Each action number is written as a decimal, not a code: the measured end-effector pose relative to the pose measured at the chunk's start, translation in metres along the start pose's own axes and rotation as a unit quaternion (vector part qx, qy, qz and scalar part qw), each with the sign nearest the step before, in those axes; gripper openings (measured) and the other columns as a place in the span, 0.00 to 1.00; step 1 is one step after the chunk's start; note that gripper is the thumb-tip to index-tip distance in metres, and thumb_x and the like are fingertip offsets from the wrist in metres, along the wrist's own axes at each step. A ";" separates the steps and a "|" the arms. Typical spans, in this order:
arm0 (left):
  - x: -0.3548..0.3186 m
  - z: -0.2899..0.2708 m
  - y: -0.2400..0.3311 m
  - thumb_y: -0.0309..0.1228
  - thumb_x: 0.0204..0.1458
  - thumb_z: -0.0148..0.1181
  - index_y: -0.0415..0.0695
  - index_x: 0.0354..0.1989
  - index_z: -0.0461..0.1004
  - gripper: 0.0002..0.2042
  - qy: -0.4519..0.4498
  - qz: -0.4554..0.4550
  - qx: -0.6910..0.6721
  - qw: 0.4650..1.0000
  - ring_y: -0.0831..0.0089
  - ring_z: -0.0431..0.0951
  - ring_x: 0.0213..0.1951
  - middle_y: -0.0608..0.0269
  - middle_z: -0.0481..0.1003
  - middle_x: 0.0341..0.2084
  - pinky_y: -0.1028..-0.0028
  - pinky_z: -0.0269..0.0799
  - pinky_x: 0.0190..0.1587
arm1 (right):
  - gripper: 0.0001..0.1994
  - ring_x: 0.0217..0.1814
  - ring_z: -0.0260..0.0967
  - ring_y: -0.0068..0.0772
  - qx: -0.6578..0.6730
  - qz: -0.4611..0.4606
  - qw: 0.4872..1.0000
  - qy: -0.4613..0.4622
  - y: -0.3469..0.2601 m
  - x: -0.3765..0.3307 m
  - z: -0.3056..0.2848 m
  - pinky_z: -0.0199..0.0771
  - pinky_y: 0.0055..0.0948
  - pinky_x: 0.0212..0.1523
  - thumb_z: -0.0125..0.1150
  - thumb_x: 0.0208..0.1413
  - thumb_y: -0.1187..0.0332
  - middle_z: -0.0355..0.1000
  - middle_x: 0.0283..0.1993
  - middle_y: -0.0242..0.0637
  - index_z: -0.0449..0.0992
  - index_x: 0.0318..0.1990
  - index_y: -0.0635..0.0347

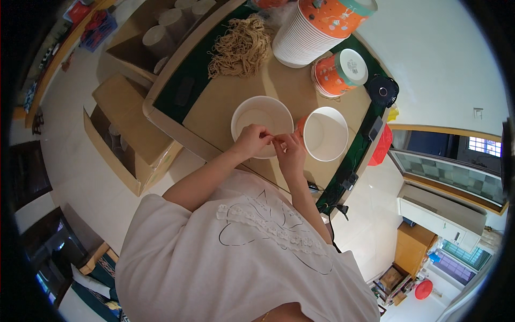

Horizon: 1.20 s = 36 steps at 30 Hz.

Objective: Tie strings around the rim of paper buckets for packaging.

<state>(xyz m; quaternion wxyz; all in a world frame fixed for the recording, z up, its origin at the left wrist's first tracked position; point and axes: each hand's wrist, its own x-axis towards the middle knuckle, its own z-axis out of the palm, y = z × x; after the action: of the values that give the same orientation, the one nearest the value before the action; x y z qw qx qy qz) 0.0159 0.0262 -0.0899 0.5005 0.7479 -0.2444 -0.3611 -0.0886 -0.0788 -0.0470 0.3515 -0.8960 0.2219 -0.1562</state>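
Observation:
My left hand (253, 141) and my right hand (290, 152) meet fingertip to fingertip over the near rim of a white paper bucket (260, 110). Both are closed in a pinch; whatever lies between the fingers is too small to make out. Just right of my right hand, a second paper bucket (325, 134), white inside and orange outside, tilts its mouth toward me. Beyond the buckets lies a heap of tan string (241, 45). A tall stack of orange and white paper buckets (308, 37) leans beside it, with a shorter upside-down stack (340, 72) at its right.
Cardboard covers the green-edged table (214, 121). A small black fan (382, 91) and a dark phone-like device (376, 129) sit along its right edge. At the left stand an open carton (134, 129) and another carton with clear plastic cups (158, 42).

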 end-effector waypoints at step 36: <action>-0.006 -0.002 0.006 0.27 0.43 0.59 0.39 0.25 0.73 0.04 0.130 0.081 0.013 0.988 0.61 0.75 0.25 0.55 0.74 0.22 0.68 0.71 0.30 | 0.01 0.20 0.62 0.24 0.085 0.009 0.996 -0.027 0.009 -0.004 0.001 0.62 0.24 0.23 0.57 0.50 0.77 0.67 0.21 0.37 0.72 0.29 0.64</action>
<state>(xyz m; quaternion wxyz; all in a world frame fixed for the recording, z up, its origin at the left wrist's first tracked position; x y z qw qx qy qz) 0.0137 0.0299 -0.0819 0.5456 0.7729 -0.2416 -0.2159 -0.0941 -0.0817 -0.0547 0.4338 -0.8648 0.2060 -0.1467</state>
